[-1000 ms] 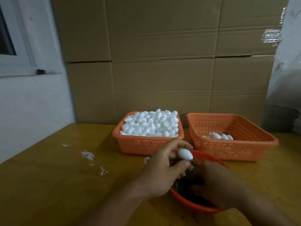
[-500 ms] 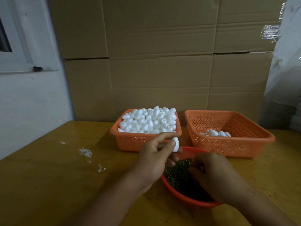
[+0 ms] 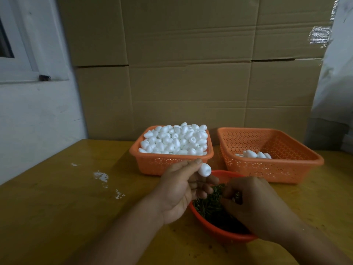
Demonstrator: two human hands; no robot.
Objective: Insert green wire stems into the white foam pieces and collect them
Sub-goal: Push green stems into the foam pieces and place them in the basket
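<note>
My left hand (image 3: pixel 181 190) pinches a white foam piece (image 3: pixel 204 169) between thumb and fingers, just above the round orange bowl (image 3: pixel 219 233) of green wire stems (image 3: pixel 208 206). My right hand (image 3: pixel 252 205) is over the bowl with its fingers curled down into the stems; whether it holds a stem is hidden. Behind the bowl, the left orange basket (image 3: pixel 152 163) is heaped with foam pieces (image 3: pixel 174 139). The right orange basket (image 3: pixel 277 169) holds a few foam pieces (image 3: pixel 254 154).
The yellow-brown wooden table (image 3: pixel 63 207) carries white foam crumbs (image 3: pixel 101 176) on its left part. A wall of cardboard boxes (image 3: pixel 191 73) stands right behind the baskets. A white wall with a window frame (image 3: pixel 23 54) is at the left.
My left hand has turned the foam piece from lying sideways to pointing downward and lifted it slightly. My right hand has shifted among the stems in the bowl.
</note>
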